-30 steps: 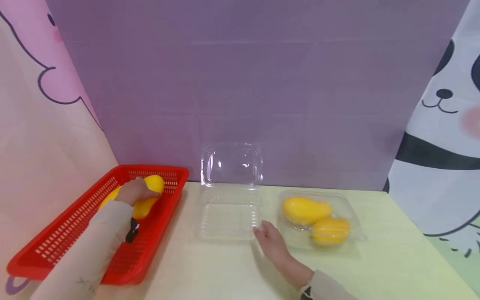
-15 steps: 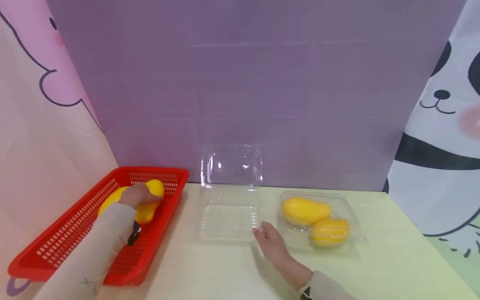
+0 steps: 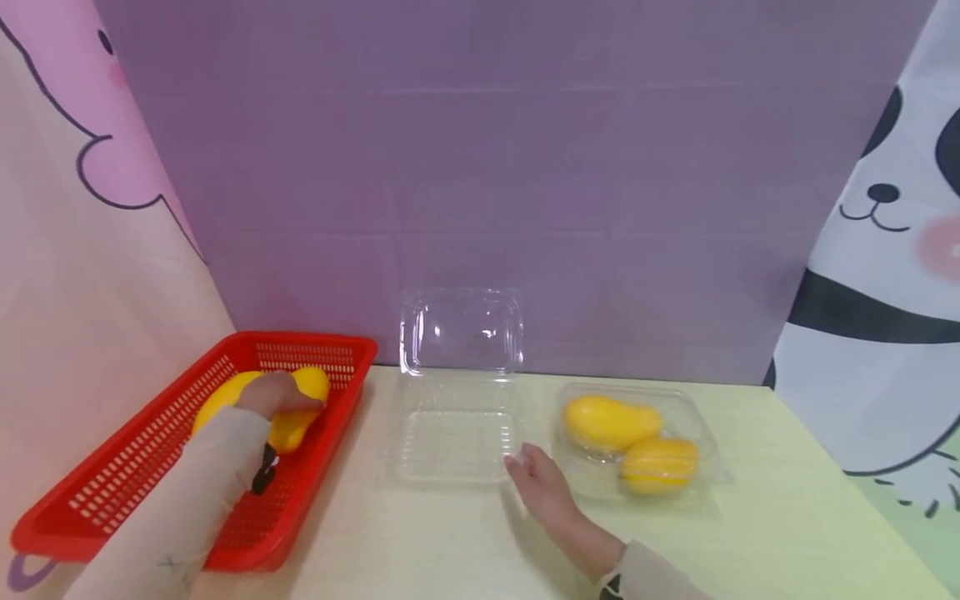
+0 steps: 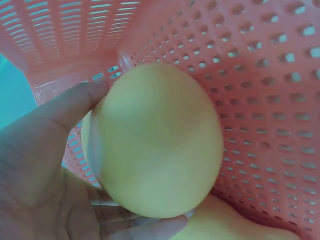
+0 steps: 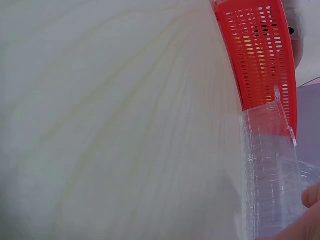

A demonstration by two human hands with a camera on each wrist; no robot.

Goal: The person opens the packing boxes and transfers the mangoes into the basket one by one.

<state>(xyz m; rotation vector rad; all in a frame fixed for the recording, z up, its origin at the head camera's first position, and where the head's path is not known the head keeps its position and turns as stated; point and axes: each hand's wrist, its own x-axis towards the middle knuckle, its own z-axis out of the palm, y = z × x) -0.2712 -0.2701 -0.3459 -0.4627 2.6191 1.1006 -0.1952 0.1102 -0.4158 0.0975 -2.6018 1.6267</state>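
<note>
In the head view, my left hand (image 3: 276,393) reaches into the red basket (image 3: 300,508) among several yellow fruits. The left wrist view has it gripping a smooth, rounded yellow papaya (image 4: 157,140), thumb on one side and fingers curled underneath. Another yellow papaya (image 4: 225,222) with a tapering end lies below, against the basket wall. At the front right corner of a clear plastic clamshell box (image 3: 459,442), lid raised, my right hand (image 3: 542,487) pinches the rim. In the right wrist view its fingertips (image 5: 311,196) show at the side of the box.
A second clear box (image 3: 675,396), right of the right hand, contains two yellow fruits. All of this stands on a pale table (image 3: 405,542). A purple backdrop (image 3: 510,167) rises behind, with printed cloths at both sides.
My left hand has shifted slightly down within the basket, and the yellow fruits around it have moved a little. The right hand and both clear boxes stay in place.
</note>
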